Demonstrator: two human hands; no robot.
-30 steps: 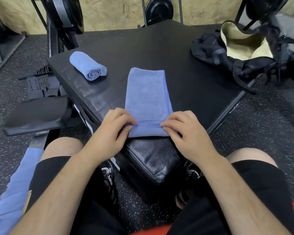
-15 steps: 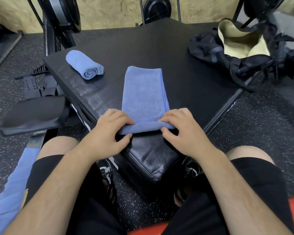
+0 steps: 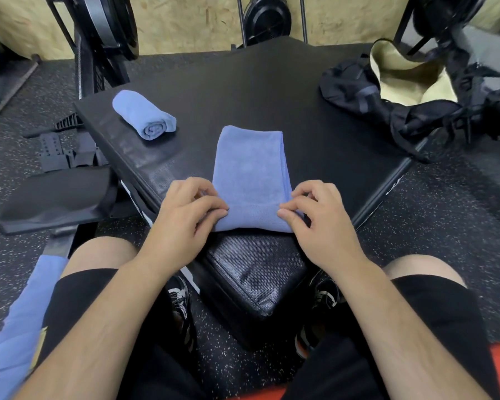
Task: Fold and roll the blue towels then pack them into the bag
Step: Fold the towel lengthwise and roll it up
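Note:
A folded blue towel (image 3: 251, 168) lies as a long strip on the black padded box (image 3: 243, 90), its near end turned over into the start of a roll. My left hand (image 3: 185, 215) pinches the roll's left end and my right hand (image 3: 318, 217) pinches its right end. A second blue towel (image 3: 145, 118), fully rolled, lies at the box's left corner. The black bag (image 3: 387, 90) sits open at the right, showing a pale yellow lining. Another blue towel (image 3: 20, 321) hangs beside my left thigh.
A black bench pad (image 3: 55, 197) stands to the left of the box. Weight plates on racks (image 3: 110, 21) line the back wall. Speckled rubber flooring surrounds the box, and my knees flank its near corner.
The towel's near end, flat a second ago, has been lifted and turned forward over itself into a first roll. Both hands moved forward with it.

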